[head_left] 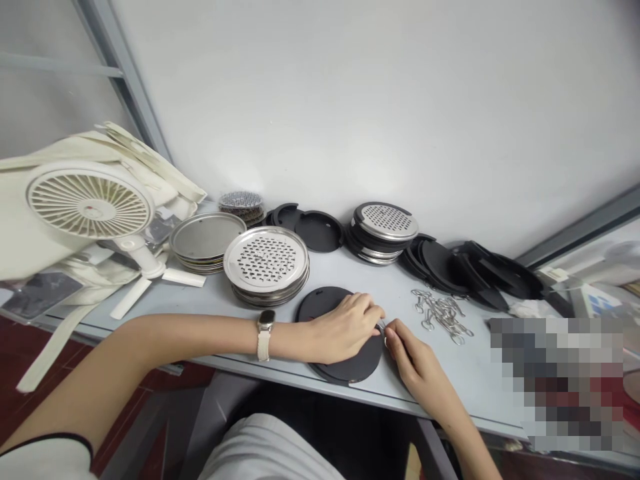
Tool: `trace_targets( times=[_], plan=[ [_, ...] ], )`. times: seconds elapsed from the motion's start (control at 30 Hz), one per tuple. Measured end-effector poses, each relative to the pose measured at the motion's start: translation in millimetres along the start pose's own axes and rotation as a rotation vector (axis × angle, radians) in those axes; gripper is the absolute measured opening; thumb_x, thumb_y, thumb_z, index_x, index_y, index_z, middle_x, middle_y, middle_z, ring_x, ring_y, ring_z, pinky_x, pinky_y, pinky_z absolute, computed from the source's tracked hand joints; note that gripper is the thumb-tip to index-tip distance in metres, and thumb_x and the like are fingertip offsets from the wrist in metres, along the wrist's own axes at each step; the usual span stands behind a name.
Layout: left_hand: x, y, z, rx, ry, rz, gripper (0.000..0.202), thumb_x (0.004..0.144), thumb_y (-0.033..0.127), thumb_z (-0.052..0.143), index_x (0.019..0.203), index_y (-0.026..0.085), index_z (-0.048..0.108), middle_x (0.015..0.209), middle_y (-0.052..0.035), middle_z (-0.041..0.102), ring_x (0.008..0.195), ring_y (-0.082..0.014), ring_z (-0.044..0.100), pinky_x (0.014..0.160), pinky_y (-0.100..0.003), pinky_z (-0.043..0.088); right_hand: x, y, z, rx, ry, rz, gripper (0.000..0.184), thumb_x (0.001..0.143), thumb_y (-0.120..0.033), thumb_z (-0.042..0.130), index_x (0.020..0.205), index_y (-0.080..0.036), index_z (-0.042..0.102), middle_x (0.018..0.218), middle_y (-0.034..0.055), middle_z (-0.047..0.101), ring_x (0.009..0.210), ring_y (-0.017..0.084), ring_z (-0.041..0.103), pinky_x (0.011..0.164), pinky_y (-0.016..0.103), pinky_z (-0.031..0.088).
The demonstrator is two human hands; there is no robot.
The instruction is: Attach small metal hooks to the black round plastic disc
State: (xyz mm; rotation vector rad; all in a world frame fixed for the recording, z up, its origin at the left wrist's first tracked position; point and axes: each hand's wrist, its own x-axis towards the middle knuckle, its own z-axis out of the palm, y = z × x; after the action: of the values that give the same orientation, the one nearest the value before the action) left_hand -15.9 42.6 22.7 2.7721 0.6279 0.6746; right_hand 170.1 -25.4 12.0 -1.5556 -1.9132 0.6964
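"2 questions: what do you hold, and where is it?"

"My left hand and my right hand meet at a small silver clip. My left fingers are pinched together on it. My right fingers touch it too, but I cannot tell how tight they are."

"Where is the clip?"

"It is at the edge of a black round disc. The disc lies flat on a gray table, under my left hand."

"How do you do this well?"

"I think it helps to hold the disc flat with my left hand. I use just my fingertips on the clip and do not squeeze too hard, so it will not jump away."

"What is close by?"

"A heap of silver wire clips lies near my right hand."
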Motion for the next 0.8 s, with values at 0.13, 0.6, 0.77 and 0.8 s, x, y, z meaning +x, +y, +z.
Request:
trace_targets(
  times=[0.13,0.6,0.77,0.8],
  plan=[
    [0,0,0.6,0.0,0.004,-0.005,0.015,0.098,0.019,0.04,0.11,0.014,0.047,0.105,-0.0106,0.049,0.102,-0.023,0.048,0.089,-0.035,0.042,-1,1,0,-0.014,0.005,0.002,0.029,0.101,-0.039,0.03,0.078,-0.023,0.038,0.063,-0.0047,0.041,0.056,0.014,0.042,0.056,0.024,0.035],
    [2,3,-3.7,0.103,-0.02,0.052,0.013,0.097,0.016,0.04,0.106,0.012,0.049,0.102,-0.0106,0.052,0.1,-0.0239,0.047,0.087,-0.036,0.04,-1,0,-1,-0.012,0.0,-0.007,0.031,0.101,-0.04,0.031,0.077,-0.023,0.038,0.063,-0.0041,0.042,0.056,0.014,0.042,0.055,0.024,0.035],
    [3,4,-9.2,0.109,-0.031,0.079,0.013,0.096,0.014,0.042,0.106,0.012,0.05,0.099,-0.0103,0.053,0.096,-0.0234,0.047,0.086,-0.035,0.04,-2,0,-1,0.006,-0.004,-0.014,0.03,0.101,-0.04,0.033,0.078,-0.022,0.041,0.065,-0.0036,0.045,0.058,0.014,0.043,0.057,0.024,0.035],
    [3,5,-9.8,0.102,-0.034,0.078,0.013,0.095,0.014,0.042,0.105,0.012,0.05,0.098,-0.0102,0.054,0.096,-0.0233,0.048,0.086,-0.035,0.04,-2,0,-1,0.008,-0.003,-0.015,0.03,0.101,-0.04,0.033,0.078,-0.022,0.041,0.065,-0.0036,0.044,0.057,0.013,0.043,0.057,0.024,0.035]
  ],
)
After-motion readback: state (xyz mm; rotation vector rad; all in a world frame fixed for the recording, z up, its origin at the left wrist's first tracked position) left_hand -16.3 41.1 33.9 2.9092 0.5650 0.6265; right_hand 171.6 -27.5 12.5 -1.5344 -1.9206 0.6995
